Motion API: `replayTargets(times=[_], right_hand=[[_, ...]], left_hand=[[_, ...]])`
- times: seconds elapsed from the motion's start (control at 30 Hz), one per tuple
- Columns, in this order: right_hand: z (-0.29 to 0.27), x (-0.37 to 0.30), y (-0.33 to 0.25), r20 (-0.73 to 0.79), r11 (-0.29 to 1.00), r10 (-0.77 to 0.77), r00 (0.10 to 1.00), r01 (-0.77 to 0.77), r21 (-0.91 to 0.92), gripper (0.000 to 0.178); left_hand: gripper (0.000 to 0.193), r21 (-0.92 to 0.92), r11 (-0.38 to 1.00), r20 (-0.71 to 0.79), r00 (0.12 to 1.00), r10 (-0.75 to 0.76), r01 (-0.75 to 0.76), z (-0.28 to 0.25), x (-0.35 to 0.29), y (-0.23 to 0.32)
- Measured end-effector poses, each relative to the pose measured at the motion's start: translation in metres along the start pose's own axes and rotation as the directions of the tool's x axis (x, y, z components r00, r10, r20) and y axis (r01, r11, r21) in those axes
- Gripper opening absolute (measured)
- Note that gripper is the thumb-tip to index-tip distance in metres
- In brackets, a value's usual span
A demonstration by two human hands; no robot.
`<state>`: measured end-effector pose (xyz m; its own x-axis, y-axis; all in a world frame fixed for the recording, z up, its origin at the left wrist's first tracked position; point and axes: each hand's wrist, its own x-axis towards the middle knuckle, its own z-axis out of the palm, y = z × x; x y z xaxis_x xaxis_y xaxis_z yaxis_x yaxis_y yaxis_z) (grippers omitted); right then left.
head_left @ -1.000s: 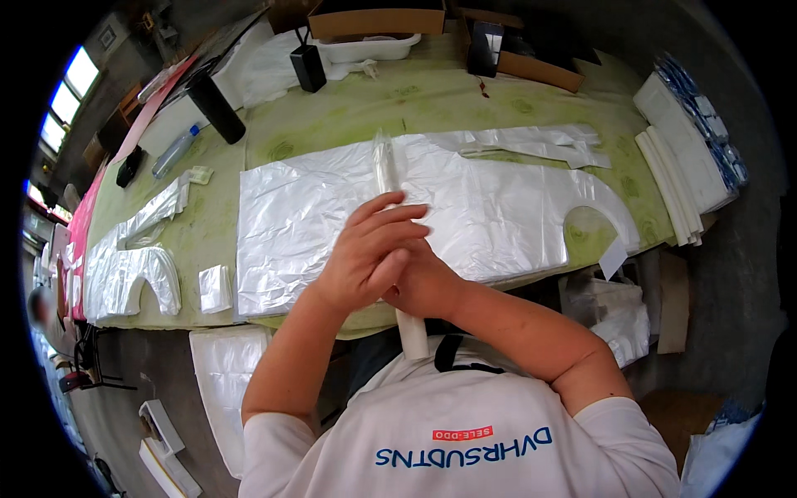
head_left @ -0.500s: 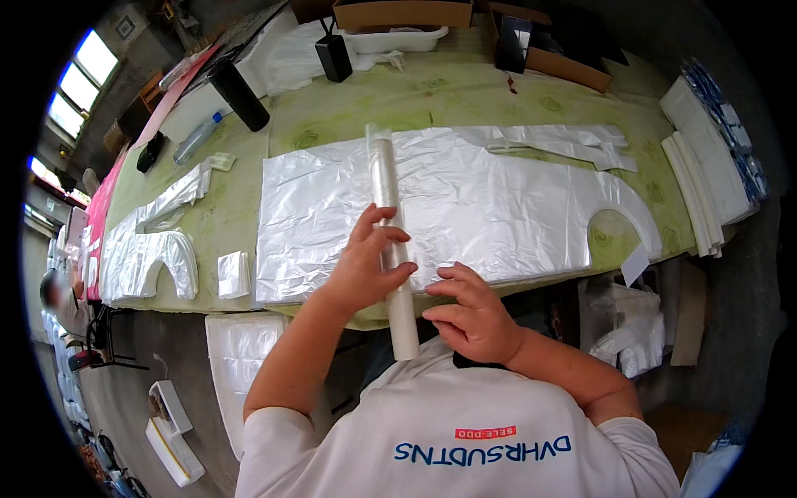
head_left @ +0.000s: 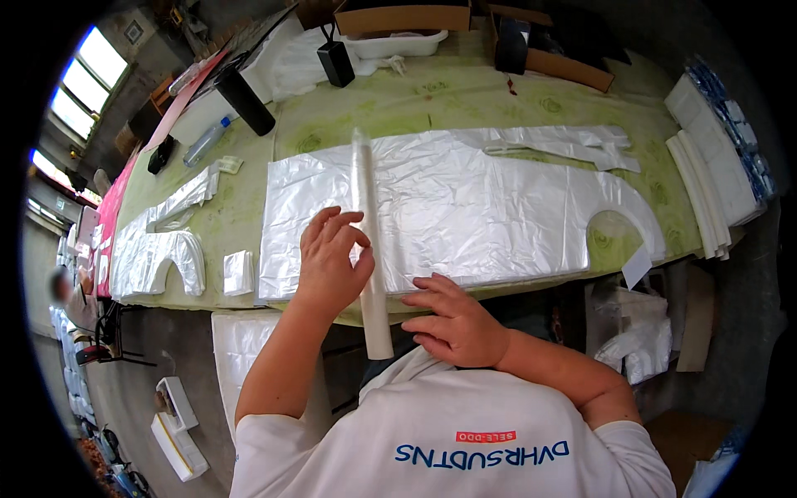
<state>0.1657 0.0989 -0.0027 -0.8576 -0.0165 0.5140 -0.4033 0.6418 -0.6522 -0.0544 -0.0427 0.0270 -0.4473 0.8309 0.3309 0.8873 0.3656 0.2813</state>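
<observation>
A long pale tube (head_left: 372,274), its far end wrapped in clear film, lies across a flat stack of thin white plastic aprons (head_left: 481,216). Its near end sticks out past the table edge toward my body. My left hand (head_left: 332,261) is beside the tube's left side, fingers curved and apart, the thumb and fingertips at its edge but not wrapped round it. To the right of the near end, my right hand (head_left: 457,319) is held open with fingers spread, apart from the tube. The apron stack shows a curved neck cutout at its right end.
A folded plastic apron (head_left: 162,253) and a small folded packet (head_left: 238,273) lie to the left. Behind them stand a plastic bottle (head_left: 207,143) and a black cylinder (head_left: 245,101). A black box with a loop (head_left: 335,63) and cardboard boxes (head_left: 403,17) are at the back; white rolls (head_left: 699,195) lie right.
The tube has shifted left across the aprons. My left hand has moved left and no longer lies over the tube; my right hand has come slightly left and nearer my body.
</observation>
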Motion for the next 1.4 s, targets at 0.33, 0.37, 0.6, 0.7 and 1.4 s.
replayTargets(times=[0.33,0.37,0.6,0.7,1.4], right_hand=[[-0.006,-0.025,0.008,-0.061,0.999,0.052,0.997,-0.051,0.015,0.024],[-0.006,-0.028,0.011,-0.075,0.998,0.065,0.995,-0.063,0.027,0.024],[-0.006,-0.027,0.012,-0.057,1.0,0.005,0.998,-0.003,0.028,0.024],[-0.006,-0.031,0.015,-0.073,0.999,0.033,0.997,-0.031,0.026,0.023],[0.004,-0.025,-0.004,-0.107,0.887,0.36,0.927,-0.304,0.349,0.025]], left_hand=[[0.056,-0.001,0.985,0.141,0.975,-0.173,0.175,-0.02,-0.04,-0.045],[0.058,0.031,0.978,0.076,0.976,-0.206,0.204,-0.029,-0.043,-0.052],[0.067,0.124,0.869,0.119,0.862,-0.492,0.479,-0.02,-0.068,-0.04],[0.073,0.234,0.847,-0.021,0.873,-0.487,0.478,-0.025,-0.078,-0.063],[0.06,-0.891,-0.255,0.452,0.7,-0.553,0.375,-0.016,-0.083,0.016]])
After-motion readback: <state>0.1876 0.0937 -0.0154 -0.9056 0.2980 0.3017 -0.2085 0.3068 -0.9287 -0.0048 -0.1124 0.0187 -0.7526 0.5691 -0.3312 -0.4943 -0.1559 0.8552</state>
